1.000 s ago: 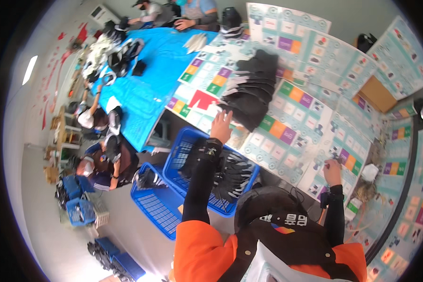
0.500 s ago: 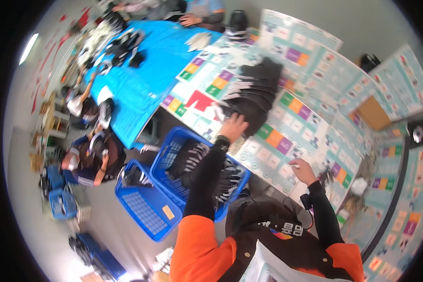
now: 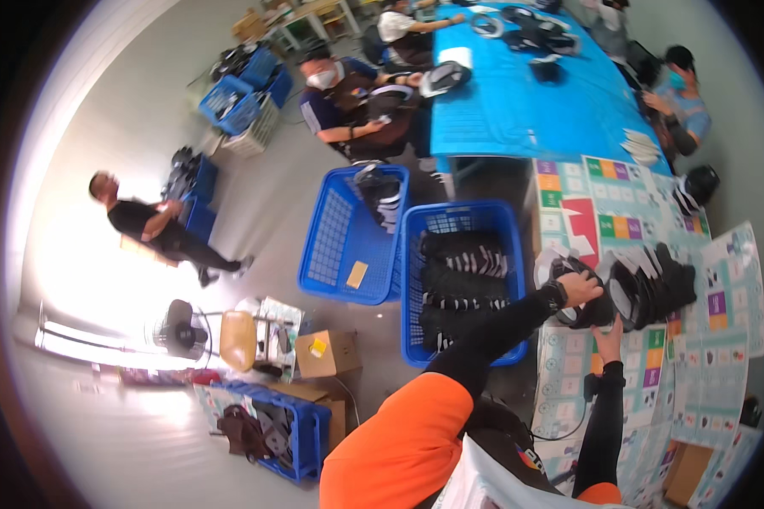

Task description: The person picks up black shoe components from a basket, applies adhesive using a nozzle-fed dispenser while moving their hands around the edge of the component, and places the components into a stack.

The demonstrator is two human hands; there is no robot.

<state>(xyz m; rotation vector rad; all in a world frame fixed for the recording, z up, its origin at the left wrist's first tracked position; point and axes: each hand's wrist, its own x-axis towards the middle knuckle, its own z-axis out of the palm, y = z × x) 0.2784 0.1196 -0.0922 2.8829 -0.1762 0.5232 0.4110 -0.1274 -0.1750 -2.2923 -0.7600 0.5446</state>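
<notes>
My left hand (image 3: 582, 289) is closed over the top of a small bunch of black cap-like pieces (image 3: 560, 270) with grey-white parts. At the near edge of that bunch my right hand (image 3: 608, 343) has its fingers up against it, partly hidden by the pieces. Just to the right stands a nested row of the same black-and-grey pieces (image 3: 664, 284), on the table (image 3: 560, 365) covered with printed sheets. Left of the table, a blue basket (image 3: 412, 280) holds several rows of such pieces; my left forearm crosses its near corner.
A second blue basket (image 3: 318, 229) with a few pieces stands to the left. Beyond lies a blue-covered table (image 3: 518, 114), with co-workers seated around it. Another person (image 3: 140, 216) stands at far left. A cardboard box (image 3: 327, 354) and a stool (image 3: 238, 339) occupy the floor.
The view has turned left. My right hand has come from beside the row to the pieces under my left hand. A small bunch now stands apart from the row's front.
</notes>
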